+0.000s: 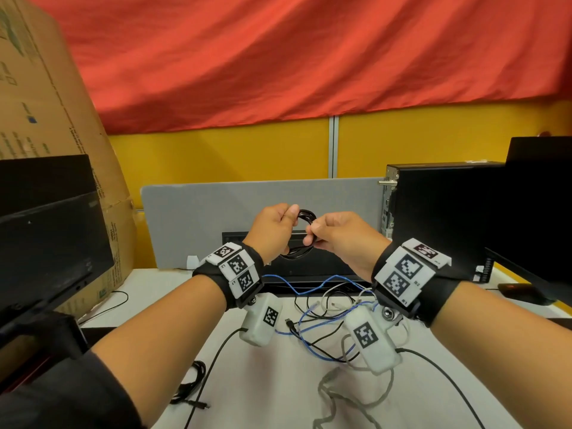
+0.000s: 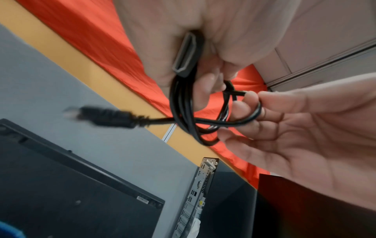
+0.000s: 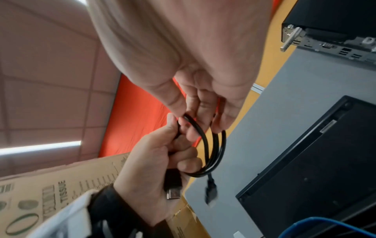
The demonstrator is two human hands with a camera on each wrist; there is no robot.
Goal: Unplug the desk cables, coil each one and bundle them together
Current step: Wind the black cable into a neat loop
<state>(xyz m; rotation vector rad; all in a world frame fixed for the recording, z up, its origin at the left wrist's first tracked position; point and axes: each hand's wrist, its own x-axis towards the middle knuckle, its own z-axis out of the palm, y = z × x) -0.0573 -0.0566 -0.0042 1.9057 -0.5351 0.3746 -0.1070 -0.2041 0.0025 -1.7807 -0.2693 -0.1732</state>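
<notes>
Both hands are raised above the desk with a coiled black cable (image 1: pixel 305 216) between them. My left hand (image 1: pixel 274 226) grips one side of the coil, with one flat connector (image 2: pixel 186 54) tucked in its palm. My right hand (image 1: pixel 332 232) pinches the loops (image 3: pixel 211 151) on the other side with curled fingers. The cable's other plug (image 2: pixel 105 117) dangles free below the coil, blurred. On the white desk (image 1: pixel 272 388) lie a blue cable (image 1: pixel 312 332), a grey cable (image 1: pixel 334 388) and thin black cables (image 1: pixel 309 342), tangled together.
A black computer tower (image 1: pixel 445 212) stands at the right beside a monitor (image 1: pixel 538 212). Another monitor (image 1: pixel 46 230) and a cardboard box (image 1: pixel 46 119) fill the left. A grey divider panel (image 1: pixel 198 218) and a flat black device (image 1: pixel 315 267) sit behind the hands. A small black cable bundle (image 1: pixel 192 382) lies front left.
</notes>
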